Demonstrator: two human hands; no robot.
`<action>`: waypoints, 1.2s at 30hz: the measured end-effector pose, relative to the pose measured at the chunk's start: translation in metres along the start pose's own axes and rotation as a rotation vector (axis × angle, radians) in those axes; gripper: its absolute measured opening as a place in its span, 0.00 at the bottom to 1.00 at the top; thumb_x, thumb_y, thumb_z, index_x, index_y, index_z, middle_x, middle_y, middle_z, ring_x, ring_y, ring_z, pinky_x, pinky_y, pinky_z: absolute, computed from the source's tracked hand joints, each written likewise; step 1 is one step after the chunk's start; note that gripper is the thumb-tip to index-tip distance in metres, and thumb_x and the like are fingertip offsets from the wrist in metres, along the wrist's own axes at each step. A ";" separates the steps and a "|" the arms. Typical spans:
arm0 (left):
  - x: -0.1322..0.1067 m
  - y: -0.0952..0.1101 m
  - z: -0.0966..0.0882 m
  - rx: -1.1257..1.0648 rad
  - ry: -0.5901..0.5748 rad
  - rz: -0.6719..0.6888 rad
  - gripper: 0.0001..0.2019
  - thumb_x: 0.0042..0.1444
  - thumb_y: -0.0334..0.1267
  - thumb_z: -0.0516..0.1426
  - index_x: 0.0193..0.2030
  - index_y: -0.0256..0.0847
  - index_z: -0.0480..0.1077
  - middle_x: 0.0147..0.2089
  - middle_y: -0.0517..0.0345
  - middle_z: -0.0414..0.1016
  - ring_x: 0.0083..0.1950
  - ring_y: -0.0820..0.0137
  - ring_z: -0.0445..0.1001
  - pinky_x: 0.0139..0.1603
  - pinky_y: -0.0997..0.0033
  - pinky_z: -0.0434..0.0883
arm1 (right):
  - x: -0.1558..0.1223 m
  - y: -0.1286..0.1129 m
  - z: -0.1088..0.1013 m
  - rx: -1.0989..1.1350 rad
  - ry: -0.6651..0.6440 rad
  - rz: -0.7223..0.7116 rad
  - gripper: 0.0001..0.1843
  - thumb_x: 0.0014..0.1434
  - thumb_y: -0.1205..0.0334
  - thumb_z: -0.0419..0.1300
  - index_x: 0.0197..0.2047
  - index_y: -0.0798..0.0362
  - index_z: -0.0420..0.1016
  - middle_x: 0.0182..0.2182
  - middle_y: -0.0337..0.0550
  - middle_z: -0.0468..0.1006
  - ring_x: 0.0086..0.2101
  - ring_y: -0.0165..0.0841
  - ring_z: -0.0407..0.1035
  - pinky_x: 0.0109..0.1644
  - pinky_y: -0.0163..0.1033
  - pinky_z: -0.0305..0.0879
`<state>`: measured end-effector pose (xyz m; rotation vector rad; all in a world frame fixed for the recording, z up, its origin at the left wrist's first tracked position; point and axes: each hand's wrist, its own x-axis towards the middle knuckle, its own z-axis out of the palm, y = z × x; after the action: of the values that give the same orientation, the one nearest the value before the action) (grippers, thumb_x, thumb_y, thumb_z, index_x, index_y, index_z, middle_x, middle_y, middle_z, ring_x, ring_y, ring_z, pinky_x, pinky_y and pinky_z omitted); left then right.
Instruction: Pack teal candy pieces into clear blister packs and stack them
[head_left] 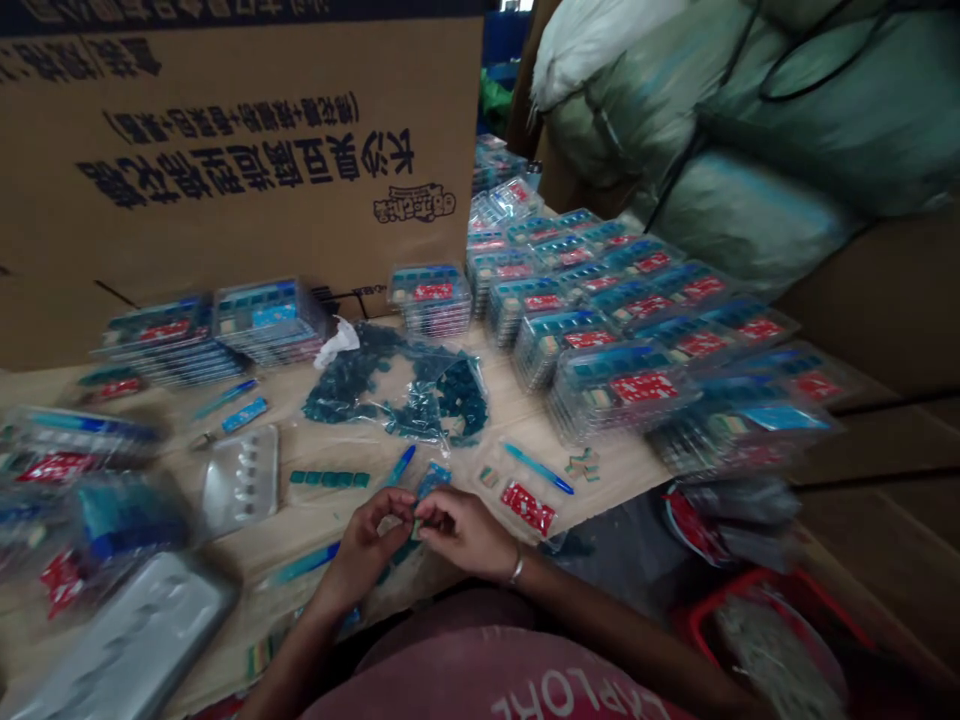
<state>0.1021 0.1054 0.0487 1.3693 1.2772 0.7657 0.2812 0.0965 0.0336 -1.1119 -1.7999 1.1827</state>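
A small piece (417, 526), pale green with a tan tinge, is pinched between the fingertips of the left hand (373, 525) and the right hand (466, 532), which meet around it. It is held over the near part of the tabletop (311, 517). Fingers cover most of it; only a short, narrow part shows below them, too blurred to make out its full shape.

Pale table (307, 515) holds stacked trays (429, 305) — plus pens (538, 468), teal squares (330, 479).
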 end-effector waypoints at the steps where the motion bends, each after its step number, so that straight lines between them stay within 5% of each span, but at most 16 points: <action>1: 0.000 -0.001 0.000 0.016 0.000 0.004 0.11 0.47 0.41 0.58 0.38 0.41 0.71 0.30 0.60 0.74 0.36 0.69 0.72 0.41 0.69 0.69 | 0.000 0.001 0.003 0.019 0.021 0.013 0.04 0.52 0.69 0.59 0.34 0.53 0.71 0.28 0.36 0.73 0.28 0.27 0.68 0.31 0.30 0.64; 6: 0.002 -0.017 0.008 0.097 0.032 0.036 0.12 0.46 0.43 0.59 0.37 0.41 0.72 0.33 0.56 0.76 0.37 0.66 0.74 0.42 0.67 0.70 | -0.008 0.029 -0.037 0.027 0.261 0.157 0.01 0.52 0.67 0.58 0.30 0.54 0.70 0.25 0.36 0.71 0.27 0.27 0.66 0.31 0.31 0.62; 10: 0.003 -0.027 0.013 0.141 0.059 0.074 0.11 0.45 0.41 0.59 0.37 0.41 0.73 0.34 0.55 0.76 0.36 0.66 0.74 0.41 0.67 0.71 | -0.010 0.051 -0.067 0.002 0.264 0.249 0.01 0.53 0.66 0.58 0.30 0.55 0.69 0.23 0.35 0.69 0.25 0.27 0.64 0.30 0.31 0.60; 17: 0.003 -0.029 0.014 0.176 0.061 0.128 0.10 0.48 0.40 0.58 0.37 0.40 0.73 0.33 0.55 0.76 0.35 0.67 0.75 0.40 0.67 0.72 | -0.002 0.049 -0.063 -0.474 0.182 0.214 0.05 0.53 0.73 0.57 0.31 0.55 0.73 0.29 0.41 0.73 0.31 0.31 0.68 0.36 0.36 0.62; 24: 0.003 -0.032 0.014 0.195 0.071 0.145 0.10 0.48 0.40 0.57 0.37 0.40 0.73 0.32 0.56 0.76 0.35 0.67 0.75 0.39 0.67 0.73 | -0.003 0.052 -0.077 -0.324 0.260 0.206 0.07 0.57 0.72 0.55 0.33 0.54 0.73 0.29 0.40 0.74 0.32 0.30 0.70 0.36 0.33 0.64; 30: 0.005 -0.038 0.009 0.246 0.026 0.150 0.12 0.50 0.42 0.56 0.40 0.41 0.72 0.36 0.54 0.78 0.37 0.67 0.77 0.40 0.67 0.74 | 0.001 0.040 -0.068 -0.628 0.172 0.238 0.06 0.54 0.73 0.57 0.33 0.54 0.73 0.33 0.41 0.74 0.32 0.31 0.69 0.36 0.33 0.63; 36: 0.008 -0.040 0.009 0.325 0.033 0.219 0.13 0.51 0.46 0.55 0.38 0.41 0.72 0.36 0.54 0.78 0.36 0.66 0.78 0.39 0.66 0.75 | -0.045 0.045 -0.119 -0.857 0.408 0.428 0.08 0.58 0.69 0.54 0.32 0.52 0.74 0.31 0.42 0.73 0.30 0.31 0.69 0.33 0.33 0.61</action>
<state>0.1009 0.1057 0.0066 1.7869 1.3329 0.7529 0.4163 0.1045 0.0268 -2.1229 -1.8011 0.2831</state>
